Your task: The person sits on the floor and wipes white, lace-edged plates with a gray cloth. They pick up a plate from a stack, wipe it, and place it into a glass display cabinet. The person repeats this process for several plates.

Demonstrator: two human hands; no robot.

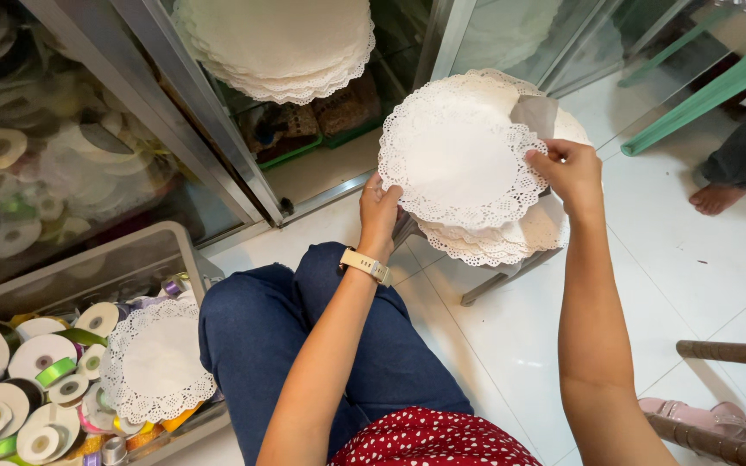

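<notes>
Overhead, white tiled floor [511,345], then clear bin [144,250] of ribbon spools [41,354]. Nearer, stack of doilies [511,237] on a small stool [502,274]. Top lace doily [455,164] lifted clear, pinched edgewise by left hand [379,211] and right hand [570,168].

Bright, even light fills the scene, with soft sheen on the glossy white tiled floor [511,336] and only faint shadows under the small stool. The glass cabinet doors [53,147] carry milky reflections that haze the ribbon spools behind them. Focus is sharp centrally; straight frames bow slightly toward the edges.
</notes>
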